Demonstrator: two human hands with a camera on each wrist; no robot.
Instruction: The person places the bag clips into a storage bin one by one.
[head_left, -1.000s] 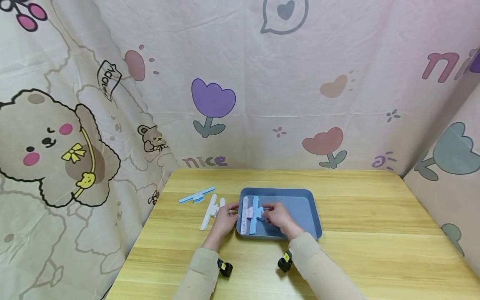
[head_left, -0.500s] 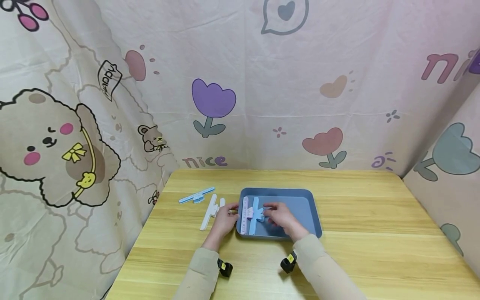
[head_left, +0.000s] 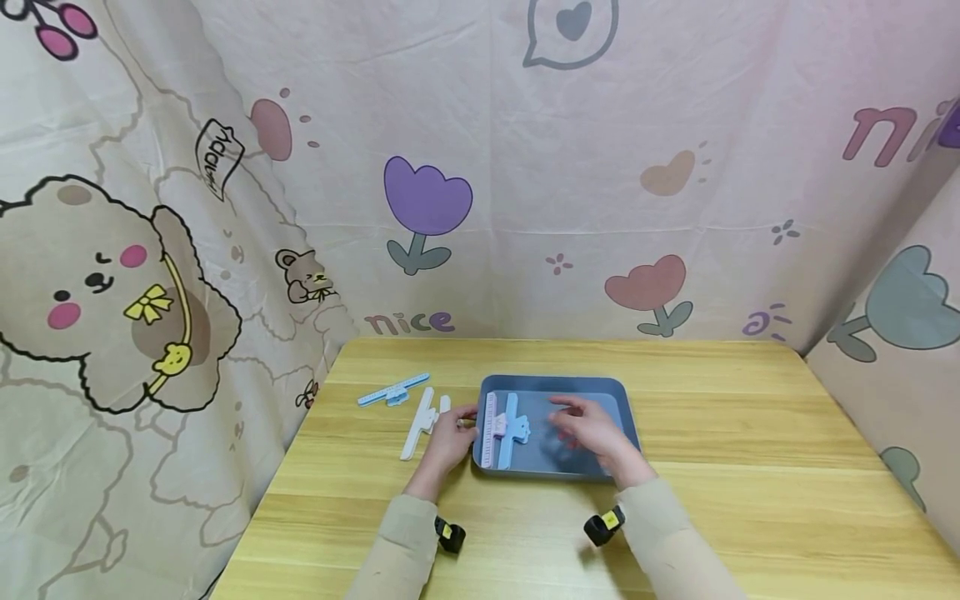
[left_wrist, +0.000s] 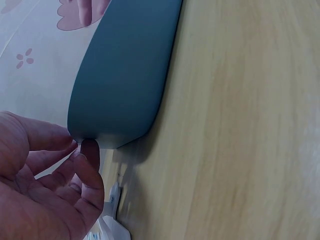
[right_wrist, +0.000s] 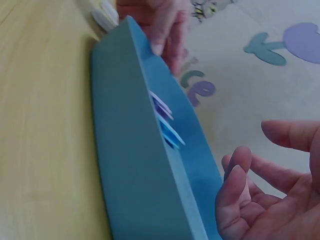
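My left hand [head_left: 450,440] pinches the left wall of a blue-grey tray [head_left: 592,385], thumb and fingers on either side of the rim, as the left wrist view [left_wrist: 105,85] of the tray shows too. Inside, along its left end, lie a pink ruler clip [head_left: 489,432] and, just right of it, a light-blue clip [head_left: 512,432]. Over the tray's right half hovers my right hand [head_left: 592,429], fingers loosely bent and holding nothing, apart from the blue clip. In the right wrist view both clips are mostly hidden behind the tray wall.
Left of the tray a white clip [head_left: 418,425] lies on the wooden table [head_left: 750,467], with another white piece partly covered by my left hand. Farther back lies a blue ruler clip [head_left: 393,390]. A printed cloth [head_left: 510,250] hangs behind the table.
My right hand has let go of the light-blue clip and drawn away to the right. The clip stays in the tray. My left hand has kept its place on the rim.
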